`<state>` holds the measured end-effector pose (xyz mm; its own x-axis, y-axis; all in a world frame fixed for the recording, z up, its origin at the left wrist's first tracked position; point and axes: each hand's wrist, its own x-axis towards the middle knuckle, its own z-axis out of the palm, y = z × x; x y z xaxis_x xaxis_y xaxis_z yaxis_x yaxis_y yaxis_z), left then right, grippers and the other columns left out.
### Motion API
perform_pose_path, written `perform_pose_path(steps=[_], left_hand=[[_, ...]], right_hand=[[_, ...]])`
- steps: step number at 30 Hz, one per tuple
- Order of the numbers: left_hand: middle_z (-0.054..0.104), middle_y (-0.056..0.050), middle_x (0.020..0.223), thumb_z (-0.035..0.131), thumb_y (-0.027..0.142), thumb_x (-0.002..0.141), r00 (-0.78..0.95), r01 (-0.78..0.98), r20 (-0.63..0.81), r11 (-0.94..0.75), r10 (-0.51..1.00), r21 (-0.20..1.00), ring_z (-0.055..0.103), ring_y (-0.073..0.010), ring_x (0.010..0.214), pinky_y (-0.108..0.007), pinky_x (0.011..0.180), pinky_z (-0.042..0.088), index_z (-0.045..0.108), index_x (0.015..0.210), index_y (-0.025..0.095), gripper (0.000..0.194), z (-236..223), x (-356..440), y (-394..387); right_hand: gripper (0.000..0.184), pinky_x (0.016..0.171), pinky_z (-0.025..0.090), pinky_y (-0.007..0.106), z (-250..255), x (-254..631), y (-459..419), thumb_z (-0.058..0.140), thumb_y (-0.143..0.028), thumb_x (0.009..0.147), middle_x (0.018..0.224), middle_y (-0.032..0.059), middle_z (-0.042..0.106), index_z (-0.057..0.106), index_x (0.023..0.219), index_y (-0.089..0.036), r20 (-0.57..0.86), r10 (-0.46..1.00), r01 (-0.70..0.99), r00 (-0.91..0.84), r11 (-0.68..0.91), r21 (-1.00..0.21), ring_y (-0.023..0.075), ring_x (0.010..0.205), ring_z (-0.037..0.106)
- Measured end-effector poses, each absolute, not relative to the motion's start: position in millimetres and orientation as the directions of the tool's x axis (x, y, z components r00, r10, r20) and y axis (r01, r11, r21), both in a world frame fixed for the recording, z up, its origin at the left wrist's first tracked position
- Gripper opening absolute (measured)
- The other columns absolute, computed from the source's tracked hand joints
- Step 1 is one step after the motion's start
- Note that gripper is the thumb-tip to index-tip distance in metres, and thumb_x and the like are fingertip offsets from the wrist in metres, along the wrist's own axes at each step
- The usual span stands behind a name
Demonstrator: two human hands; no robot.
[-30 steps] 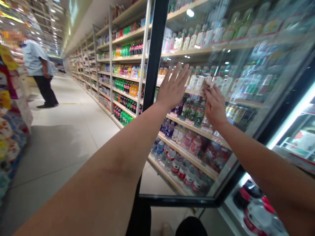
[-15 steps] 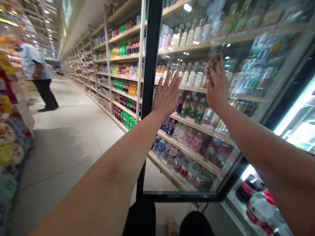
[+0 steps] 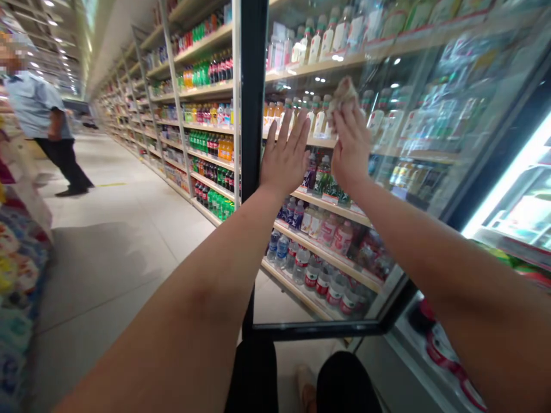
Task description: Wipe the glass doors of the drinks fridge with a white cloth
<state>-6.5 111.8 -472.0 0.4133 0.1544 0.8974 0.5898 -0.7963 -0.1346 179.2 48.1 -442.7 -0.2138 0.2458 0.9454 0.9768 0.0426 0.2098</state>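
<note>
A glass fridge door (image 3: 318, 328) with a black frame stands swung out in front of me. Against its pane, close to the left frame bar, my left hand (image 3: 284, 155) lies flat with the fingers spread. To the right of it, my right hand (image 3: 350, 149) presses a crumpled, pale, stained cloth (image 3: 344, 97) to the glass. Its fingers are bent over the lower part of the cloth, and the top bunches up above them. Behind the pane, rows of bottles show through the glass.
Long shelves of drink bottles (image 3: 210, 143) run along the aisle beyond the door. A person in a light blue shirt (image 3: 37, 106) stands at the left on the pale floor (image 3: 124, 241). Packaged goods (image 3: 21, 252) line the left edge. The lit fridge interior (image 3: 508, 189) is at my right.
My right hand and the cloth have moved left across the glass, closer to my left hand. The left hand stays flat on the pane. The view has shifted slightly.
</note>
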Motion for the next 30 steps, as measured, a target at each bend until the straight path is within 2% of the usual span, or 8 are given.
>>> perform_pose_path(steps=[4, 6, 10, 16, 20, 22, 26, 30], left_hand=[[0.006, 0.002, 0.173, 0.026, 0.032, 0.102, 0.391, 0.585, 0.914, -0.796, 0.105, -0.158, -0.01, -0.0206, 0.159, -0.049, 0.133, -0.004, 0.013, 0.165, 0.014, 0.067, -473.4, -9.2, 108.7], [0.008, -0.002, 0.173, 0.027, 0.031, 0.104, 0.384, 0.586, 0.919, -0.792, 0.086, -0.17, -0.004, -0.0231, 0.16, -0.048, 0.133, -0.002, 0.017, 0.165, 0.014, 0.065, -474.2, -10.6, 107.8], [0.011, -0.001, 0.172, 0.035, 0.03, 0.102, 0.373, 0.579, 0.924, -0.8, 0.088, -0.158, -0.002, -0.0229, 0.16, -0.049, 0.134, -0.001, 0.017, 0.166, 0.019, 0.067, -474.2, -11.7, 107.4], [0.006, 0.0, 0.172, 0.033, 0.029, 0.101, 0.384, 0.551, 0.918, -0.822, 0.097, -0.143, -0.005, -0.0235, 0.159, -0.05, 0.133, -0.004, 0.018, 0.166, 0.014, 0.068, -473.0, -11.0, 106.6], [0.004, 0.008, 0.171, 0.04, 0.031, 0.096, 0.384, 0.518, 0.913, -0.85, 0.133, -0.094, -0.007, -0.0209, 0.159, -0.049, 0.133, -0.009, 0.011, 0.166, 0.022, 0.077, -471.9, -11.5, 104.6], [0.005, 0.008, 0.171, 0.042, 0.03, 0.095, 0.385, 0.503, 0.913, -0.86, 0.135, -0.085, -0.007, -0.0213, 0.159, -0.05, 0.133, -0.009, 0.01, 0.167, 0.022, 0.079, -471.7, -11.7, 104.1], [0.008, 0.001, 0.172, 0.036, 0.029, 0.099, 0.376, 0.502, 0.92, -0.859, 0.113, -0.1, -0.005, -0.0231, 0.159, -0.05, 0.133, -0.005, 0.016, 0.167, 0.018, 0.071, -472.4, -11.4, 105.1], [0.009, 0.002, 0.172, 0.033, 0.03, 0.101, 0.369, 0.546, 0.924, -0.828, 0.102, -0.127, -0.004, -0.0214, 0.159, -0.048, 0.133, -0.003, 0.018, 0.166, 0.019, 0.068, -473.2, -11.5, 106.1]], right_hand=[[0.057, 0.129, 0.027, 0.054, -463.1, 168.5, 41.9, 0.025, -0.023, 0.103, 0.162, -0.0023, 0.041, 0.042, 0.157, -0.029, 0.877, 0.344, 0.94, -0.337, 0.072, 0.333, 0.0212, 0.157, 0.025], [0.056, 0.129, 0.026, 0.055, -450.4, 177.8, 40.4, 0.027, -0.024, 0.104, 0.163, -0.0033, 0.04, 0.042, 0.157, -0.031, 0.889, 0.324, 0.945, -0.324, 0.067, 0.32, 0.0218, 0.157, 0.026], [0.056, 0.131, 0.022, 0.051, -431.6, 193.3, 40.4, 0.025, -0.025, 0.103, 0.166, -0.0036, 0.034, 0.044, 0.156, -0.029, 0.956, 0.192, 0.975, -0.222, 0.032, 0.22, 0.0212, 0.158, 0.021], [0.058, 0.129, 0.025, 0.059, -448.0, 180.0, 30.3, 0.027, -0.026, 0.103, 0.164, -0.0031, 0.038, 0.037, 0.16, -0.031, 0.852, 0.382, 0.933, -0.358, 0.103, 0.346, 0.0238, 0.157, 0.024], [0.056, 0.133, 0.019, 0.054, -419.2, 192.5, 32.2, 0.026, -0.039, 0.105, 0.164, -0.0105, 0.036, 0.033, 0.161, -0.038, 0.923, 0.301, 0.969, -0.242, 0.037, 0.242, 0.0237, 0.16, 0.015], [0.056, 0.134, 0.018, 0.05, -422.0, 190.5, 34.2, 0.024, -0.04, 0.105, 0.164, -0.0134, 0.034, 0.033, 0.16, -0.04, 0.941, 0.269, 0.979, -0.205, 0.034, 0.203, 0.0222, 0.16, 0.011], [0.058, 0.13, 0.025, 0.056, -459.9, 167.3, 31.0, 0.023, -0.027, 0.103, 0.165, -0.0044, 0.036, 0.037, 0.16, -0.029, 0.874, 0.378, 0.951, -0.307, 0.086, 0.297, 0.0223, 0.159, 0.02], [0.058, 0.13, 0.025, 0.055, -452.4, 167.0, 27.5, 0.027, -0.025, 0.102, 0.164, -0.0057, 0.037, 0.039, 0.159, -0.033, 0.837, 0.438, 0.942, -0.329, 0.095, 0.32, 0.0217, 0.158, 0.023]])
